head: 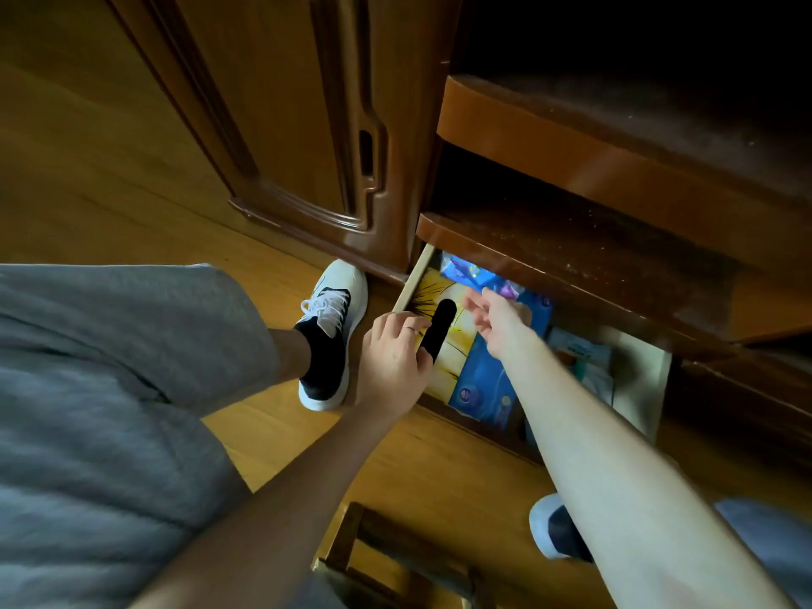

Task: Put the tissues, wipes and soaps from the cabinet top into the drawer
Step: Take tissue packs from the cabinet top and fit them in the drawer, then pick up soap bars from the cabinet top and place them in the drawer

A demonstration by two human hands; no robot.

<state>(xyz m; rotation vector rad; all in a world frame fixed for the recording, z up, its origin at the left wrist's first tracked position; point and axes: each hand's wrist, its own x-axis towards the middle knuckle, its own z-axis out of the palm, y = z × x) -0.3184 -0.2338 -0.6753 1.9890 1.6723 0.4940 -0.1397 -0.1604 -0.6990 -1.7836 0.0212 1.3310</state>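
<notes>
Left hand (392, 360) gripped yellow tissue pack (444, 345) in open drawer (632, 367), right hand (496, 320) at 3 o'clock hovered, fingers loose.

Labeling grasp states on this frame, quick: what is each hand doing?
Left hand: fingers on the yellow tissue box in the drawer; whether it grips cannot be told.
Right hand: open, fingers loose, holding nothing.
</notes>
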